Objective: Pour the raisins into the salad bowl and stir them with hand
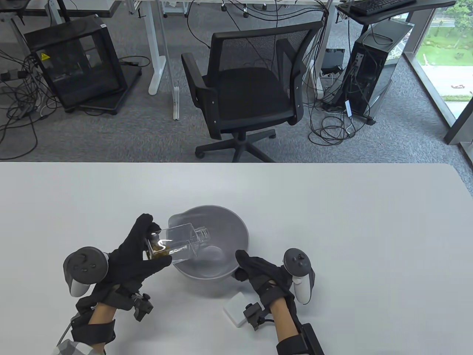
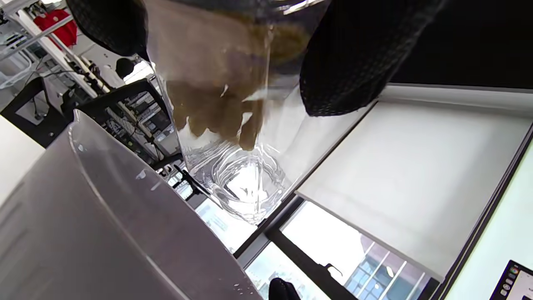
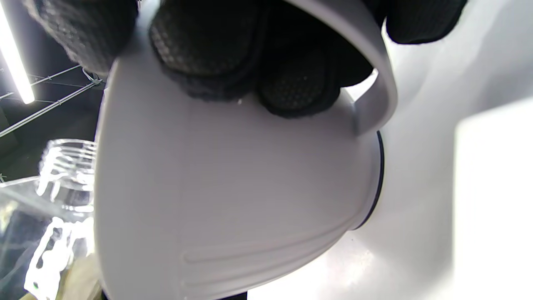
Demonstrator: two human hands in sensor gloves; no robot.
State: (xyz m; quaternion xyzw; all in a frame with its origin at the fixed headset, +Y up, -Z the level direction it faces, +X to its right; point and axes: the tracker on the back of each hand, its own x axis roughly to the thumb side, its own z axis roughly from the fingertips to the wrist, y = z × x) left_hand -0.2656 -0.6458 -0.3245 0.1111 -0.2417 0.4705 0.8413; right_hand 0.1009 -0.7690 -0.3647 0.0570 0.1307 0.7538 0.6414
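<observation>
A grey salad bowl (image 1: 236,225) with a spout and a handle stands on the white table. My left hand (image 1: 142,251) grips a clear square jar (image 1: 177,242) tilted on its side, its open mouth over the bowl. Golden raisins (image 1: 159,253) lie at the jar's bottom end near my palm; in the left wrist view the raisins (image 2: 216,108) sit inside the jar (image 2: 233,175) above the bowl's rim (image 2: 125,196). My right hand (image 1: 255,271) holds the bowl's handle (image 3: 374,83), fingers (image 3: 233,54) curled around it against the bowl's outer wall (image 3: 233,200).
A white lid or small box (image 1: 234,305) lies on the table just in front of the bowl, beside my right wrist. A black office chair (image 1: 247,88) stands beyond the table's far edge. The table (image 1: 369,229) stretches wide to the right.
</observation>
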